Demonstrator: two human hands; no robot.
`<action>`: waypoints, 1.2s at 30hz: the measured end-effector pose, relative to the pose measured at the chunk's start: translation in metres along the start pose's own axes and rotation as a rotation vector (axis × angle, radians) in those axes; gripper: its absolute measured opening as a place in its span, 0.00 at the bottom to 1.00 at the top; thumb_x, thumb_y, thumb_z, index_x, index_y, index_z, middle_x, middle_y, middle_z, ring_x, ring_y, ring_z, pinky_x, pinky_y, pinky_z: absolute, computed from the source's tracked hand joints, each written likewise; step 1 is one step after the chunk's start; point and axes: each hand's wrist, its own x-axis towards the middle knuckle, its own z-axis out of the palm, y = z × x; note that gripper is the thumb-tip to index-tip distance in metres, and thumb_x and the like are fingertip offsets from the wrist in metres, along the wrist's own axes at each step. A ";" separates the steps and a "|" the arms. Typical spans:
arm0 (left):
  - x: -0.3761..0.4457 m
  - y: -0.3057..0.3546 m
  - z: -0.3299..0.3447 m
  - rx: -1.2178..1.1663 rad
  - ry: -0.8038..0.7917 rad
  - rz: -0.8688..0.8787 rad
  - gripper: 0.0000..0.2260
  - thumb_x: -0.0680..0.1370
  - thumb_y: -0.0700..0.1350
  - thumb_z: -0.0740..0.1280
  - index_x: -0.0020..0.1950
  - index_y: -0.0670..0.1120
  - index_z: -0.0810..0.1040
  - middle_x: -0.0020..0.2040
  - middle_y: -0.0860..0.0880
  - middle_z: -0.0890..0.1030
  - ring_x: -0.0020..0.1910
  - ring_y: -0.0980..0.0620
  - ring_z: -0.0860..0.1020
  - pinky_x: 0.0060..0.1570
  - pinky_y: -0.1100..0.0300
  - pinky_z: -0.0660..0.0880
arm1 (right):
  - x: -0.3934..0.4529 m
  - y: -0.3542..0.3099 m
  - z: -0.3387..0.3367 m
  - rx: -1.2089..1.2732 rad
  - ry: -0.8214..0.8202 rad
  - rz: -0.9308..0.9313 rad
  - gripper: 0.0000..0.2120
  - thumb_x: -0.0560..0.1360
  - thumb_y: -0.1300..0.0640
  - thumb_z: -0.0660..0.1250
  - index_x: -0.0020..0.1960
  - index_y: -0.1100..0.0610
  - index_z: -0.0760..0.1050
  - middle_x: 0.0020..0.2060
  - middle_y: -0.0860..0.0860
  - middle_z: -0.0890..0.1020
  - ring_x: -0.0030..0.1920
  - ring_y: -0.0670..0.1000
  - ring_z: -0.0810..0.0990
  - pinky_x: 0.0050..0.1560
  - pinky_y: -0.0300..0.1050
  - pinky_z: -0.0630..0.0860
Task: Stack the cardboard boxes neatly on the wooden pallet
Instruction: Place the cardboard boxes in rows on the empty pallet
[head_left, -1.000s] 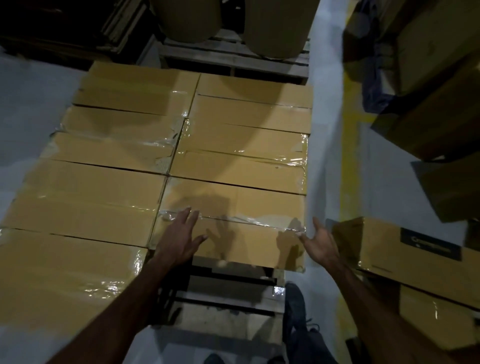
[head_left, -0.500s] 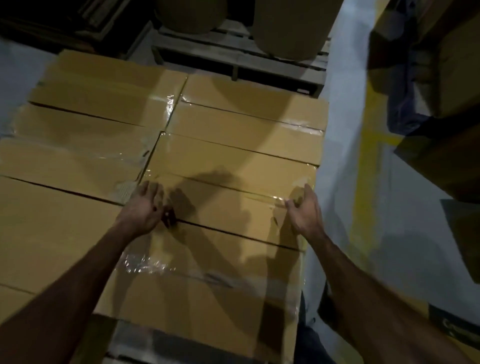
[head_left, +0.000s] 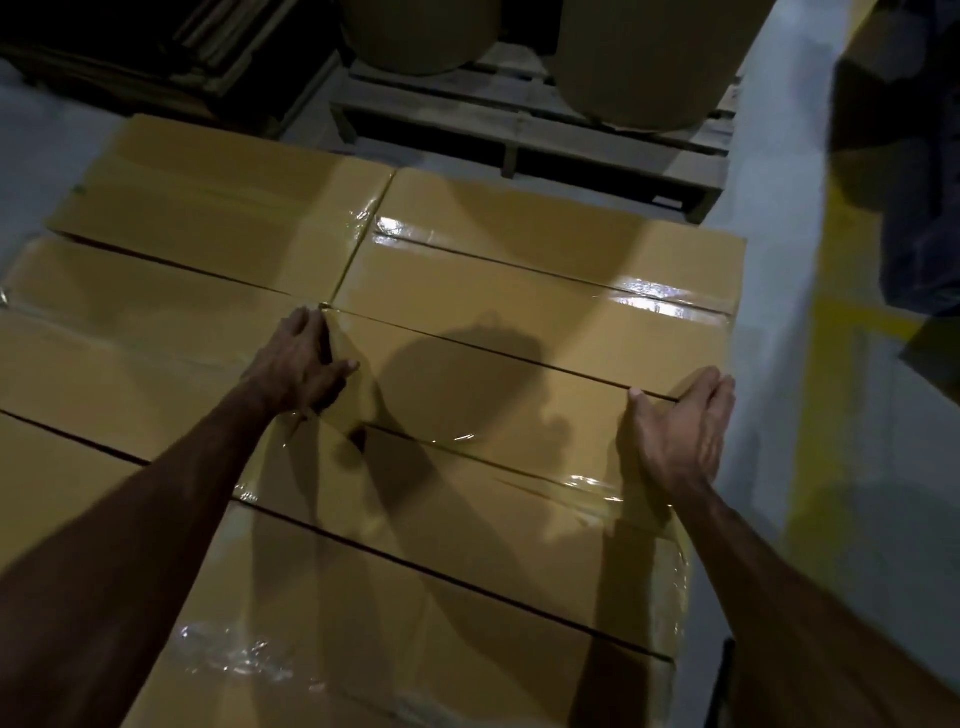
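Note:
Several tan cardboard boxes sealed with clear tape lie flat in two columns, and they hide the pallet under them. My hands are at the far corners of the middle box (head_left: 498, 467) in the right column. My left hand (head_left: 301, 361) has its fingers tucked down into the gap between the columns, with the thumb on the box top. My right hand (head_left: 683, 423) lies flat against the box's right edge with straight fingers, thumb on top. The far right box (head_left: 545, 260) and the near right box (head_left: 415, 639) touch this one.
Beyond the boxes, a second wooden pallet (head_left: 519, 130) carries two brown cardboard drums (head_left: 649, 62). Flattened dark cardboard (head_left: 156, 52) is piled at the far left. Grey floor with a yellow line (head_left: 831, 374) runs along the right, with dark boxes (head_left: 914, 156) beyond it.
Both hands have moved from the near box's front edge to the far corners of the middle box. My view has moved forward over the stack.

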 end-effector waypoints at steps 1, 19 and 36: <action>0.008 -0.002 0.002 0.010 0.002 0.008 0.45 0.72 0.68 0.70 0.77 0.40 0.62 0.75 0.40 0.65 0.73 0.36 0.66 0.70 0.36 0.70 | -0.002 0.000 0.001 0.019 0.007 0.026 0.49 0.78 0.39 0.70 0.85 0.58 0.46 0.84 0.58 0.49 0.83 0.62 0.51 0.79 0.62 0.59; 0.048 -0.014 0.005 0.136 -0.083 0.074 0.57 0.68 0.71 0.73 0.82 0.38 0.53 0.83 0.40 0.54 0.79 0.34 0.56 0.69 0.26 0.67 | 0.008 0.011 0.010 0.039 0.076 -0.061 0.43 0.76 0.42 0.75 0.80 0.60 0.58 0.79 0.60 0.61 0.78 0.65 0.63 0.73 0.68 0.68; 0.048 -0.014 0.005 0.074 -0.055 0.027 0.57 0.70 0.62 0.80 0.85 0.38 0.52 0.85 0.39 0.50 0.84 0.37 0.50 0.79 0.36 0.61 | 0.007 0.010 0.011 0.081 0.069 -0.058 0.39 0.76 0.45 0.76 0.77 0.61 0.63 0.78 0.59 0.63 0.76 0.66 0.65 0.72 0.70 0.68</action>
